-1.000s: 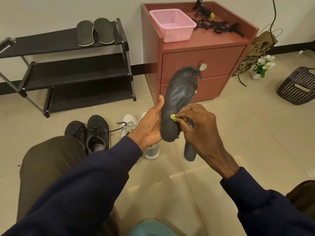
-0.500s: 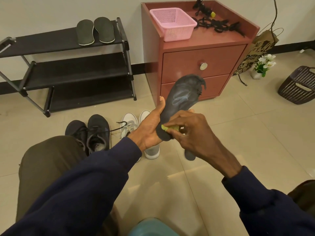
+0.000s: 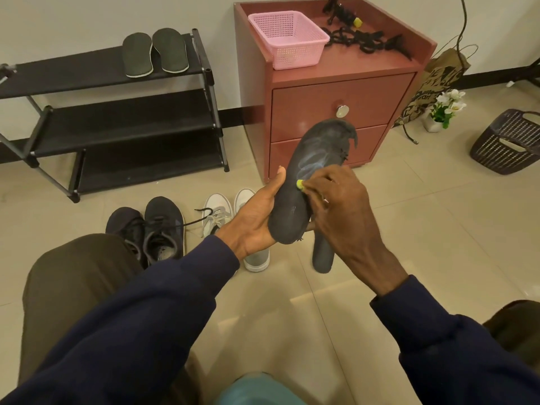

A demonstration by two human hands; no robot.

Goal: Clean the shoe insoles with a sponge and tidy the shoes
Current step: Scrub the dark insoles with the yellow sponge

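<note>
The left hand [image 3: 254, 217] has its grip clamped round the heel end of a dark insole [image 3: 309, 171], holding it up at a tilt in front of the red cabinet [image 3: 330, 95]. The right hand [image 3: 342, 211] pinches a small yellow sponge [image 3: 300, 184] against the insole's middle. A second insole [image 3: 323, 255] lies on the floor below, near the black shoes [image 3: 159, 226] and white shoes [image 3: 233, 211].

1. Warm, even indoor light; soft glare on floor tiles [image 3: 292, 317]
2. Shadows faint (darkest under shoe rack [image 3: 117, 124])
3. insole [image 3: 315, 159] sharp; near sleeve [image 3: 146, 331] slightly soft; wide-angle bowing at frame edges
</note>
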